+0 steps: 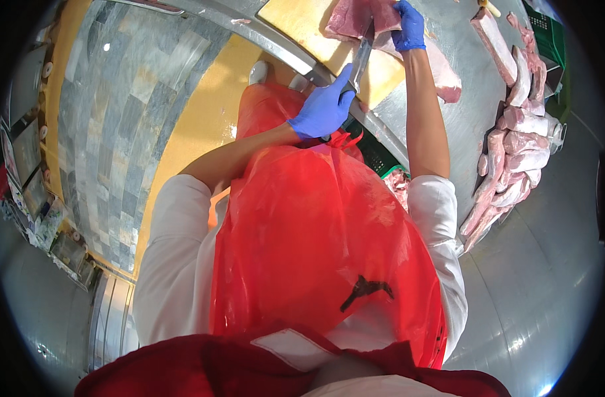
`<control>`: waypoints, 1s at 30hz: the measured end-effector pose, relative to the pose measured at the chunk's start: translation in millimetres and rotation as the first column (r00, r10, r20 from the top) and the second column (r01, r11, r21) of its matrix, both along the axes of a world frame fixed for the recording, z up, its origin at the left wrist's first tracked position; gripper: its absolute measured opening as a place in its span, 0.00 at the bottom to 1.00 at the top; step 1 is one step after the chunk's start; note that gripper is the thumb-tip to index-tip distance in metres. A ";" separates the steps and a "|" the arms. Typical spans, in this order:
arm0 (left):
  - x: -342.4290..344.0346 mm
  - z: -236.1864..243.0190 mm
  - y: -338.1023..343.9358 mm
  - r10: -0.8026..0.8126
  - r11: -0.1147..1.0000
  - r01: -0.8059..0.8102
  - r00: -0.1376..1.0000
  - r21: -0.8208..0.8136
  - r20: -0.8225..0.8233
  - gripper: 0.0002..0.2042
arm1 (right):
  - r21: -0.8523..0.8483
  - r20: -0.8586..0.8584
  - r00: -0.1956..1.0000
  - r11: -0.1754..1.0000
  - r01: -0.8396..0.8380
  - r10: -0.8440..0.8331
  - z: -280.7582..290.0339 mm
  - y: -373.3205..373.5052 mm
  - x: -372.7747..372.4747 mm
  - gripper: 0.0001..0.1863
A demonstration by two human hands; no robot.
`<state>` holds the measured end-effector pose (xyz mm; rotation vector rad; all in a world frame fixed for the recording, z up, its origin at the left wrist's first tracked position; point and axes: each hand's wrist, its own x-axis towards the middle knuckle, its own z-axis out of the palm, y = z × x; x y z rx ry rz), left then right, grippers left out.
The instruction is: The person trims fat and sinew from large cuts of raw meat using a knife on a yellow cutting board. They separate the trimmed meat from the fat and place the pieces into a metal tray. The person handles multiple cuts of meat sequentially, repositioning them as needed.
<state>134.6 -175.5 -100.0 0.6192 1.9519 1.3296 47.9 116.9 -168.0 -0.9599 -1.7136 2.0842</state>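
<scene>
Wears blue gloves (310, 119) on both hands and a shiny red apron (296, 231) over white sleeves (177, 218). Holds a knife (363, 61) in the left hand (322, 106), with most fingers closed round the handle and the pointing finger stretched out near the blade. Cannot see much of the handle inside the glove. Points the blade away from the body, right into the dark pink meat (349, 21) at the top of the view. Keeps the right hand (410, 28) on the right edge of that same meat, with the fingers a bit bent. Cannot tell if it is a tight pinch or just a press.

Has the dark pink meat lying on a yellow board (292, 18), on top of a grey metal bench (474, 139). Can also see a paler slab of meat (448, 83) partly behind the right wrist. Further right, shows a big heap of meat strips (521, 155) near the far edge, with a green crate (549, 33) beyond. Under the near edge, shows another green crate (376, 153), with small meat bits (398, 184) close to the apron.
</scene>
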 end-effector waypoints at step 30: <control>-41.0 29.9 -163.1 0.063 0.997 -0.050 0.971 -0.062 0.230 0.28 | 0.624 0.764 0.633 0.387 -0.679 -0.123 50.6 -22.0 -93.8 0.28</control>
